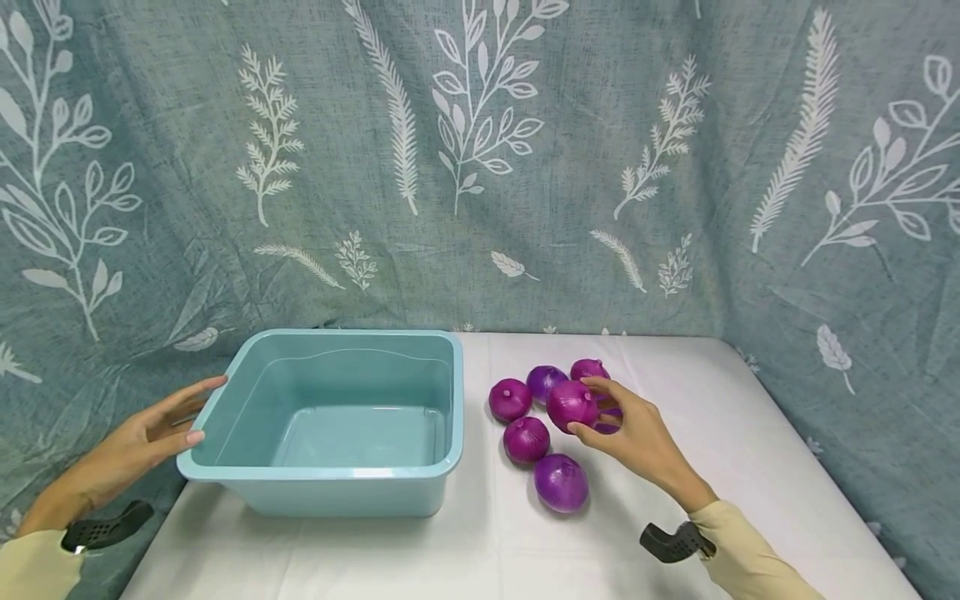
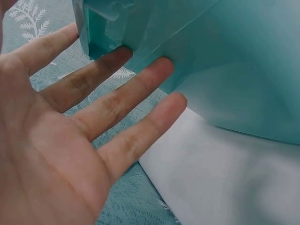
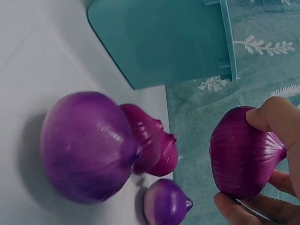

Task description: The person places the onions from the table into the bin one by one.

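Holding a red onion point(image 1: 572, 405) in curled fingers, the right hand point(image 1: 626, 433) lies right of the basin point(image 1: 337, 479); the left hand point(image 1: 150, 437), fingers straight, touches its left wall.

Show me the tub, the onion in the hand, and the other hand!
tub point(image 1: 442, 467): head view, front rim.
held onion point(image 1: 570, 404): head view, its purple side.
left hand point(image 1: 138, 437): head view, middle of the hand.

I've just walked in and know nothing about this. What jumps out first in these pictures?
A cluster of purple onions on the white table, right of a big empty teal tub. The right hand holds one onion lifted above the rest, while the left hand rests open against the tub's left rim. Behind hangs a leaf-patterned curtain.
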Available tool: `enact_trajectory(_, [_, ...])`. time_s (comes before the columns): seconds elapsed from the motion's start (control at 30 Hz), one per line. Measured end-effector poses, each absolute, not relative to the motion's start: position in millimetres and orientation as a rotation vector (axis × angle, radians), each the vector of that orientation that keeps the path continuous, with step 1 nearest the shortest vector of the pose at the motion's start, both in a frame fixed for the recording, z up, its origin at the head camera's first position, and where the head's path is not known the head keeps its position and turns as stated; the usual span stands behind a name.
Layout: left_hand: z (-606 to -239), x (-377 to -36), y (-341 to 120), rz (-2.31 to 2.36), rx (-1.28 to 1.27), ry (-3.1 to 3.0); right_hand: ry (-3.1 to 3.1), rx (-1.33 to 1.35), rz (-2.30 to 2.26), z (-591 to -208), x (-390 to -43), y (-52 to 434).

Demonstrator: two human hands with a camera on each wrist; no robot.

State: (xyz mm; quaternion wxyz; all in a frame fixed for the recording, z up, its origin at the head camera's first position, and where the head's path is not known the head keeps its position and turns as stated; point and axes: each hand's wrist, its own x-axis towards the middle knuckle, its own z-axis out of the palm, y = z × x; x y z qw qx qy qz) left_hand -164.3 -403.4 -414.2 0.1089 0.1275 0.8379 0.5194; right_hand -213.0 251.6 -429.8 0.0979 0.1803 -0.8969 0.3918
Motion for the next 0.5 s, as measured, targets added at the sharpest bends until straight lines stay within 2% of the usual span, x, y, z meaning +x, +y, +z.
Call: enact_trajectory(0.5, [-416, -165, -403, 1.506, 0.379, 2.506, -2.600, 0.688, 1.249, -405, -217, 212])
